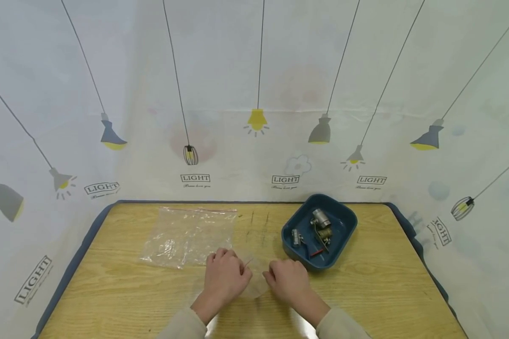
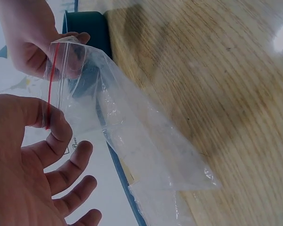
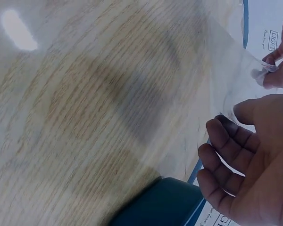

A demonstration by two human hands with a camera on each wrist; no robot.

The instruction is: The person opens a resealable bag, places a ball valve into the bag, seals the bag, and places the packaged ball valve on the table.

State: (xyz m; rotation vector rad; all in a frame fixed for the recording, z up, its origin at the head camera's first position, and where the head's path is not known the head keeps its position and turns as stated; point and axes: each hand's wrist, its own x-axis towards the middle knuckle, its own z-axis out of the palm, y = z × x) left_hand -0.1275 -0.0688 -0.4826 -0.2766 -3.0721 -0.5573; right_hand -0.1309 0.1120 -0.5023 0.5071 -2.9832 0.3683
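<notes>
A small clear zip bag (image 2: 132, 132) with a red line along its zip edge stretches between the two hands, above the table. My left hand (image 1: 225, 275) pinches the zip edge at one end between thumb and index finger; its other fingers are loosely bent in the left wrist view. At the opposite end of that edge, my right hand (image 1: 289, 281) pinches the film with thumb and forefinger. In the right wrist view the bag (image 3: 221, 66) hangs thin and see-through. I see nothing inside it.
A larger clear zip bag (image 1: 186, 242) lies flat at the back left of the wooden table (image 1: 123, 301). Beyond my right hand stands a blue bin (image 1: 348, 221) holding metal ball valves (image 1: 321, 218), with a red-tipped handle (image 1: 317, 253). A lamp-print cloth (image 1: 225, 84) surrounds the table.
</notes>
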